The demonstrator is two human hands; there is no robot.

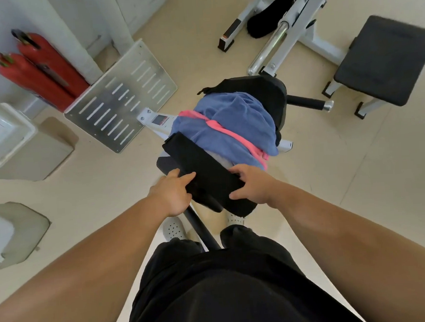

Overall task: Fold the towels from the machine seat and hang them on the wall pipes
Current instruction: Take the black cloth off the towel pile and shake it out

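A folded black towel (202, 169) lies across the near end of the black machine seat (274, 91). My left hand (175, 195) grips its left end and my right hand (252, 187) grips its right end, fingers curled over the cloth. Behind it a crumpled blue towel (231, 124) is heaped on the seat, with a pink towel (232, 134) running across it as a strip and bunching at the right. A bit of grey cloth (222, 161) shows under the blue one. No wall pipes are in view.
A slotted metal footplate (121, 96) leans at the left of the machine, two red fire extinguishers (41, 69) behind it. A grey padded bench (385, 60) stands at the right, a white machine frame (294, 21) beyond. My shoes (173, 229) stand by the seat post.
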